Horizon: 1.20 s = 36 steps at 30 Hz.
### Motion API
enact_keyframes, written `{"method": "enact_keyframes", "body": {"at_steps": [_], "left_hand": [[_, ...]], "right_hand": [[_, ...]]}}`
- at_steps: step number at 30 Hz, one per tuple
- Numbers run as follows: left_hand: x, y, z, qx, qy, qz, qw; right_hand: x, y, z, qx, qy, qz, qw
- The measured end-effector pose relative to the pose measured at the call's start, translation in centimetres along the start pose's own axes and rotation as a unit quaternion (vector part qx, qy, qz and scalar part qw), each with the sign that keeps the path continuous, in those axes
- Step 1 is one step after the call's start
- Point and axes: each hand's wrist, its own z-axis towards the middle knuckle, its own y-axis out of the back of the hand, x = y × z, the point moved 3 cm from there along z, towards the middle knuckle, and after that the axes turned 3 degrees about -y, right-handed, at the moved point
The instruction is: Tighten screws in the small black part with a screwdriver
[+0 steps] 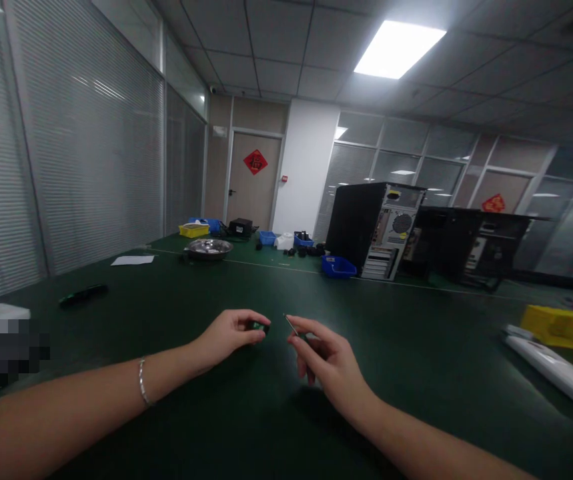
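My left hand [233, 335], with a silver bracelet [142, 381] on its wrist, pinches a small dark green piece [261, 327] between thumb and fingers. Most of that piece is covered by the fingertips, so its kind does not show. Just to the right, my right hand [323, 350] is closed on a thin pale metal pin-like piece [291, 325] that points up and left. A tiny speck shows near its tip. The two hands face each other above the dark green table [246, 427], with a small gap between them.
At left lie a dark green tool-like object [83, 295] and a white sheet [133, 260]. Farther back are a steel bowl [209, 249], a blue bin [338, 267] and a computer tower [366, 230]. A white elongated device [553, 367] and yellow bin [563, 327] are at right.
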Motion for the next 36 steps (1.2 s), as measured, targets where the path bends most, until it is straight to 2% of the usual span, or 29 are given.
{"method": "enact_keyframes", "body": {"at_steps": [5,10,14,17,24,36], "left_hand": [[0.5,0.0,0.8,-0.001,0.007,0.009,1.000],[0.2,-0.1,3.0,0.007,-0.003,0.033,0.999],[-0.2,-0.1,4.5,-0.010,-0.027,0.032,0.999],[0.1,-0.1,4.4,-0.017,-0.013,0.010,1.000],[0.3,-0.1,3.5,-0.017,0.019,-0.019,1.000],[0.8,-0.4,3.7,0.004,-0.023,-0.008,1.000]], "right_hand": [[-0.3,0.9,2.7,0.050,0.015,-0.069,0.996],[-1.6,1.8,4.6,0.039,0.040,-0.093,0.994],[-3.3,2.4,4.7,0.023,0.038,-0.098,0.994],[-3.8,2.4,4.5,0.032,0.039,-0.106,0.993],[-3.2,2.2,4.3,0.059,0.045,-0.126,0.989],[-2.5,1.9,4.2,0.076,0.085,-0.212,0.971]]}}
